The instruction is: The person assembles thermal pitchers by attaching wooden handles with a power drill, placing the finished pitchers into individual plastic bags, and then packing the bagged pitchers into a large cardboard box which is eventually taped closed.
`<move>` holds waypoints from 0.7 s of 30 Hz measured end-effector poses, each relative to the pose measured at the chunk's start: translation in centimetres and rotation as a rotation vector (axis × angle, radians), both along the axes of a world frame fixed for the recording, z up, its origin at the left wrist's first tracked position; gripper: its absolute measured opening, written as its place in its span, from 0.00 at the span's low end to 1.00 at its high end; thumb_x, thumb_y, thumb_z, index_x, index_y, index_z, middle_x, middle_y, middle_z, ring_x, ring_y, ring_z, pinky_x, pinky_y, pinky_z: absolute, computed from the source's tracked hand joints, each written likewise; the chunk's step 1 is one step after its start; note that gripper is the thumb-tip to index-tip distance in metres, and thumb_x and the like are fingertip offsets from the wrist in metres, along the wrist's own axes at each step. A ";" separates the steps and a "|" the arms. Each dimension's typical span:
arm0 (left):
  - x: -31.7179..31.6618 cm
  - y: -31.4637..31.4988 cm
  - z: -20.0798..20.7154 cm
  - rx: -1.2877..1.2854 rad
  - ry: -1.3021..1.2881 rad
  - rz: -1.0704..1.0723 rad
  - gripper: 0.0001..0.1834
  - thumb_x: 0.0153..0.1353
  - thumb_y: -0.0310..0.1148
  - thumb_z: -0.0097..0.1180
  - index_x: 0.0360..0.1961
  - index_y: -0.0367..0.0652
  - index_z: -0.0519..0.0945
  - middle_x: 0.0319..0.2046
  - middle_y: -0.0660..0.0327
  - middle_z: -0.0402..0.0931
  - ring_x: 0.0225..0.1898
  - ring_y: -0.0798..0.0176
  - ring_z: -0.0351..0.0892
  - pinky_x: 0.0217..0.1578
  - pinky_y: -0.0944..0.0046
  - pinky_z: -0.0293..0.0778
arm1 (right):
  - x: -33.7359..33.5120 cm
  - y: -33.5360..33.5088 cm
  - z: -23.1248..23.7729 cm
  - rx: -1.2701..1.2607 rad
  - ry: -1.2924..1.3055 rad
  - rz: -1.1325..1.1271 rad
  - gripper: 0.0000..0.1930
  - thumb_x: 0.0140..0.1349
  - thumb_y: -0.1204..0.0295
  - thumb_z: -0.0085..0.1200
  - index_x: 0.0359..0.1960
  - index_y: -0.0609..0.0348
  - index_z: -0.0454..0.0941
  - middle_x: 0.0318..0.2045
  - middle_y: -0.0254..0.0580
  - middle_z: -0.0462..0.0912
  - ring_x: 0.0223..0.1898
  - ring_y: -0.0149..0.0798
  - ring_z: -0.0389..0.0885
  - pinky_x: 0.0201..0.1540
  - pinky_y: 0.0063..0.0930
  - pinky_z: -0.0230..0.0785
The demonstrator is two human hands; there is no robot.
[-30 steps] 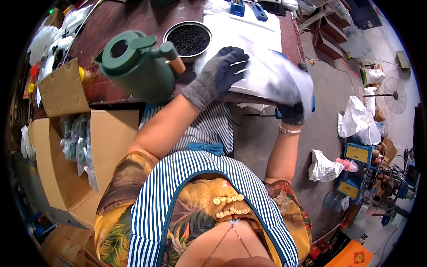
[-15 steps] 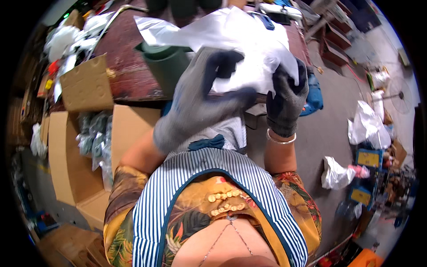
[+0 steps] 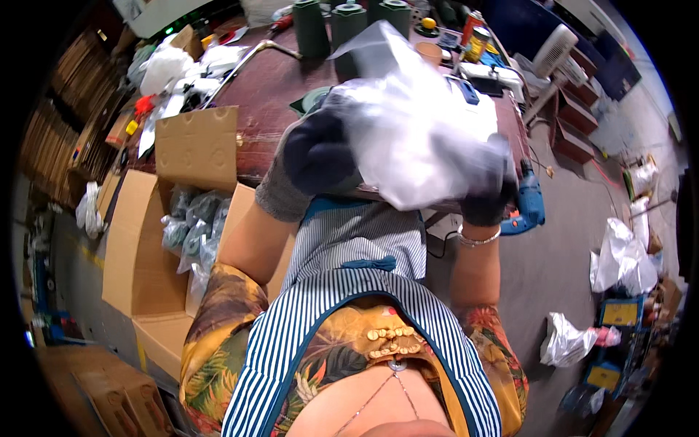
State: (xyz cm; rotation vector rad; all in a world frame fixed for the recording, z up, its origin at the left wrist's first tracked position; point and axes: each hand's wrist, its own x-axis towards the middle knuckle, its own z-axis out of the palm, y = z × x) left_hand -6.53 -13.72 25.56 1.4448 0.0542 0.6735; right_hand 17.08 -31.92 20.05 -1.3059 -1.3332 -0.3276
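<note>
A clear plastic bag [image 3: 408, 138] is spread in the air between my two gloved hands, above the near edge of the table. My left hand [image 3: 313, 156], in a grey glove with a dark palm, is curled closed at the bag's left edge. On the opposite side my right hand [image 3: 486, 182] grips the bag, its fingers smeared by motion. Just behind my left hand stands a dark green cylindrical part [image 3: 318, 97], mostly hidden by hand and bag. More dark green cylinders [image 3: 312, 30] stand upright at the far side of the table.
An open cardboard box [image 3: 138, 247] with several bagged greenish parts [image 3: 196, 226] is at my left. A blue power drill [image 3: 530, 200] hangs by the table's right edge. The dark red tabletop [image 3: 255, 91] also carries a bent metal rod [image 3: 251, 54]. A white fan [image 3: 555, 47] stands farther right.
My left hand has reached the bag's left edge and closed there. The bag has swung lower and is spread between both hands. My view has shifted, showing more of the table's far side.
</note>
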 end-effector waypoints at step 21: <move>-4.4 13.3 -9.6 1.184 0.221 0.342 0.12 0.55 0.31 0.63 0.39 0.41 0.77 0.50 0.52 0.73 0.55 0.46 0.72 0.55 0.52 0.69 | -0.8 10.6 -4.4 -0.286 -0.435 -0.055 0.14 0.51 0.72 0.59 0.42 0.55 0.79 0.54 0.41 0.80 0.60 0.53 0.72 0.67 0.54 0.58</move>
